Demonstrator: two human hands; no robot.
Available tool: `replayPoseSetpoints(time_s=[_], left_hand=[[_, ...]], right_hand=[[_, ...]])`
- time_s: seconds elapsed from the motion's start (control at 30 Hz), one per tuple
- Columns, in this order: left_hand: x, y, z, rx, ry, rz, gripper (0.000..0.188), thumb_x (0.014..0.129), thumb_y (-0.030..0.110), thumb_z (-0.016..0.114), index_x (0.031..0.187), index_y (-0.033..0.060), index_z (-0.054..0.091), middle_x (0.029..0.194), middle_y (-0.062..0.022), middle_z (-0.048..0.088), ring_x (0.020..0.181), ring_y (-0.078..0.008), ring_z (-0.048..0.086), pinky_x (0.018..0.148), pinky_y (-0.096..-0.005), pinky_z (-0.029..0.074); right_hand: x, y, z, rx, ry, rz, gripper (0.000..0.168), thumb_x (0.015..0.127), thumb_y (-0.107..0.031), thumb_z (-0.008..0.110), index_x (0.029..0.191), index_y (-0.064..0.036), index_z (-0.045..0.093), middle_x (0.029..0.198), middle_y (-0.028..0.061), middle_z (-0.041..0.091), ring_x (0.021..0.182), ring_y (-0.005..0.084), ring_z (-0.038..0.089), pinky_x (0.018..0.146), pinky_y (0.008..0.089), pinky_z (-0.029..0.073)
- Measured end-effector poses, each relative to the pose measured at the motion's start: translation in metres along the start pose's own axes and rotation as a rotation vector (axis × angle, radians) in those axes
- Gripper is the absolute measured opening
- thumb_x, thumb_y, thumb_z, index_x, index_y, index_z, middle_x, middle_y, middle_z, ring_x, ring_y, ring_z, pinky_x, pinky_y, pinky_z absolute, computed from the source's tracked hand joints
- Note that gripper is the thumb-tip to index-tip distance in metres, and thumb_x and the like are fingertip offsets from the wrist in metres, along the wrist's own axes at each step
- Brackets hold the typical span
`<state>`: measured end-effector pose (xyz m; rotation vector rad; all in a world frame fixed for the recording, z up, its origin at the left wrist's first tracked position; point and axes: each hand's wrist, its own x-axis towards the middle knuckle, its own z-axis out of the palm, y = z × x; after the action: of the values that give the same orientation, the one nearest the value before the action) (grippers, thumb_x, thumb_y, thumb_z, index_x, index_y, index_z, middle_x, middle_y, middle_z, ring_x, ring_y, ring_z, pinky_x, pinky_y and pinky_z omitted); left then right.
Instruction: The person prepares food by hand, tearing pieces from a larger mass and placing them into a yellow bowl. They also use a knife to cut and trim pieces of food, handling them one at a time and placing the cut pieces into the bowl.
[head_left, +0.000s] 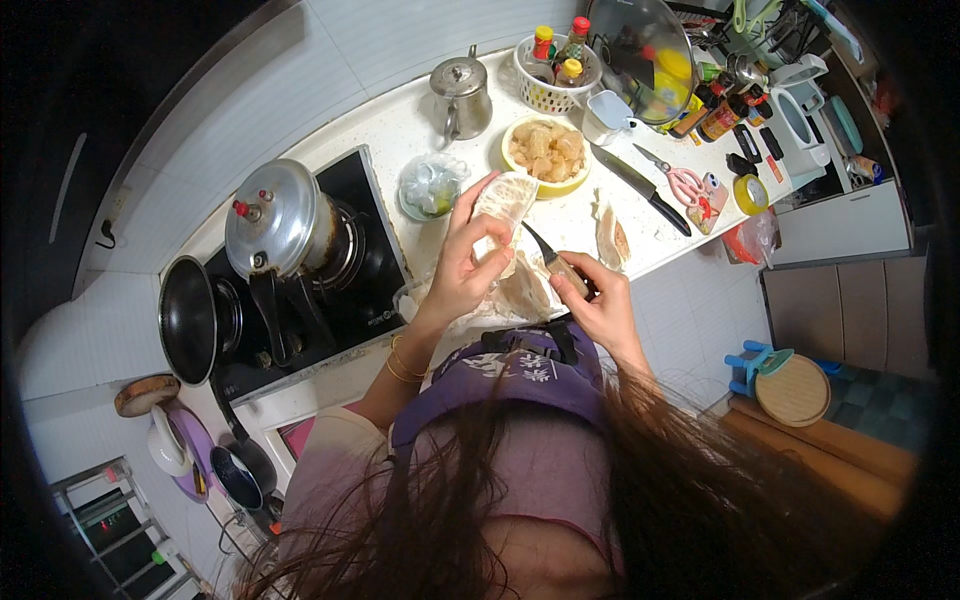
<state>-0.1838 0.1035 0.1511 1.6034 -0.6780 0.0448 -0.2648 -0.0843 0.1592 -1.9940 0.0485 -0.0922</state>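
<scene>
My left hand (476, 259) grips a pale pomelo piece (507, 196) with a whitish, veined skin, held up over the counter. In my right hand (600, 296) is a small paring knife (566, 274) by its light wooden handle. Its dark, curved blade points up and left, close to the pomelo piece; I cannot tell if they touch. Below my hands lies a heap of pomelo membrane scraps (525, 289), partly hidden. A yellow bowl (561, 189) of peeled pomelo flesh (546, 150) stands just beyond. One more torn pomelo segment (611, 236) rests to the right.
Left are a gas hob (360, 180), a pressure cooker (274, 217) and a black frying pan (189, 321). A bagged bowl (433, 187) and a steel kettle (461, 97) stand behind. Rightward lie a kitchen knife (641, 187), pink scissors (684, 185), a phone (709, 202) and tape (751, 195).
</scene>
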Motion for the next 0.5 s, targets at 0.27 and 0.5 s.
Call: replayPoseSetpoints(time_s=[0.27,0.5], left_hand=[[0.002,0.017,0.0,0.098,-0.02,0.038,0.006,0.073,0.002,0.057,0.077,0.0037,0.054,0.137,-0.0244,0.032,0.129,-0.0338,0.032,0.101,-0.0377,0.028],[0.002,0.021,0.002,0.113,-0.002,0.071,0.006,0.072,0.002,0.057,0.078,0.003,0.054,0.136,-0.0267,0.031,0.127,-0.035,0.033,0.1,-0.0375,0.029]], right_hand=[[-0.001,-0.004,0.001,0.032,0.025,-0.035,0.029,0.08,-0.015,0.067,0.103,0.003,0.062,0.083,0.0149,0.067,0.074,0.0148,0.064,0.064,0.0264,0.049],[-0.002,-0.01,0.002,0.005,0.058,-0.096,0.028,0.079,-0.013,0.067,0.102,0.003,0.062,0.083,0.0151,0.067,0.075,0.0171,0.064,0.067,0.0269,0.049]])
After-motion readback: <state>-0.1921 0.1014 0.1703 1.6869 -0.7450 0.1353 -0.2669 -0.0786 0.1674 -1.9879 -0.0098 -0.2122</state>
